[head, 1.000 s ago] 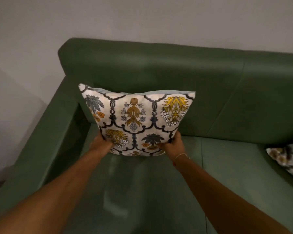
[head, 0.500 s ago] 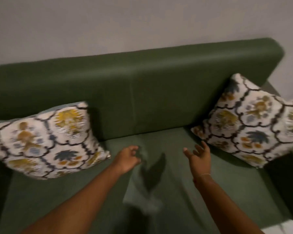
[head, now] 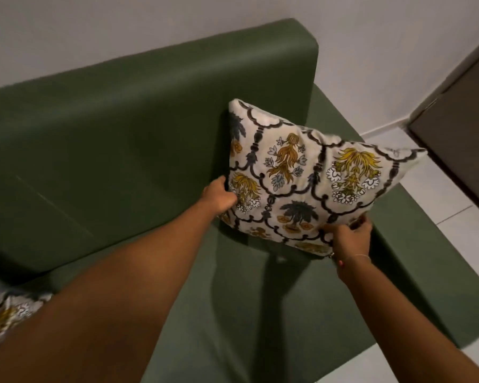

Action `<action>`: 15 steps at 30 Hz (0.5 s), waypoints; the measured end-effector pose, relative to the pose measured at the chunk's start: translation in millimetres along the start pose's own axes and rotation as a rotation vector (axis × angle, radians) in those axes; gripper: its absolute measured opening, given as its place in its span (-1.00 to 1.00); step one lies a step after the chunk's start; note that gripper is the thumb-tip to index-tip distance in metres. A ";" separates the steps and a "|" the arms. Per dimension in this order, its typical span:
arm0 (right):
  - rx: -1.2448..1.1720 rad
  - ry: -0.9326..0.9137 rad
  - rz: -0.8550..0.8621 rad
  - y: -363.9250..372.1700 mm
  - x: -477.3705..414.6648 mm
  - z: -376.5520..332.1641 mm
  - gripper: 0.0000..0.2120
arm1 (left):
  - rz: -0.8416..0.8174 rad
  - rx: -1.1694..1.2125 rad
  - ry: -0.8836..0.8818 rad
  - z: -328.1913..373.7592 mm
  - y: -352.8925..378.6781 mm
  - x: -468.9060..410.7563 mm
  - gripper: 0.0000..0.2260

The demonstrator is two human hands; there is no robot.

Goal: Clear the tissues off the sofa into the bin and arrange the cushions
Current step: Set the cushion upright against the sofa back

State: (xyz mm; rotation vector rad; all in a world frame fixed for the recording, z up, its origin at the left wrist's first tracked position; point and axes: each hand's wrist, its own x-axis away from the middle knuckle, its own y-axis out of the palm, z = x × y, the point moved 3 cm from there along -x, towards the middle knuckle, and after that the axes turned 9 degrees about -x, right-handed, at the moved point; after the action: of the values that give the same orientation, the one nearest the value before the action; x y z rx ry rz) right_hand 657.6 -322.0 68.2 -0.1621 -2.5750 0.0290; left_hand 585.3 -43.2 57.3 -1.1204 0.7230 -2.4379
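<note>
A white cushion with a floral pattern (head: 310, 172) stands upright in the right corner of the green sofa (head: 122, 120), leaning against the backrest. My left hand (head: 219, 196) grips its left edge. My right hand (head: 349, 237) grips its lower right corner, beside the sofa's right armrest. A second patterned cushion (head: 6, 313) shows only in part at the bottom left, behind my left forearm. No tissues or bin are in view.
The sofa's right armrest (head: 409, 244) runs along the right. Beyond it lies a white tiled floor (head: 454, 211) and a dark door or cabinet (head: 462, 120). A plain wall (head: 177, 17) stands behind the sofa.
I let go of the left cushion, turned to the right end of the sofa, and both hands have taken hold of the right cushion and stood it upright.
</note>
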 end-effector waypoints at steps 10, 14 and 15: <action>0.033 -0.030 -0.261 10.4 -3.6 -7.8 -0.32 | 0.214 0.305 -0.032 -25.4 4.9 33.9 -0.55; 0.058 -0.103 -0.418 55.2 16.7 -10.0 -0.38 | 0.426 0.428 -0.069 -82.2 -21.4 68.2 -0.63; 0.072 -0.116 -0.467 70.1 21.5 -8.7 -0.40 | 0.473 0.450 -0.082 -96.9 -28.2 77.6 -0.64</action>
State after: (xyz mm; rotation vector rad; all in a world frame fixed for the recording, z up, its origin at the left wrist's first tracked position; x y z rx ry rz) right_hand 651.9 -249.9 83.1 0.4807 -2.6581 -0.0440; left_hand 458.9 -31.5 66.0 -0.7618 0.3338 -1.9982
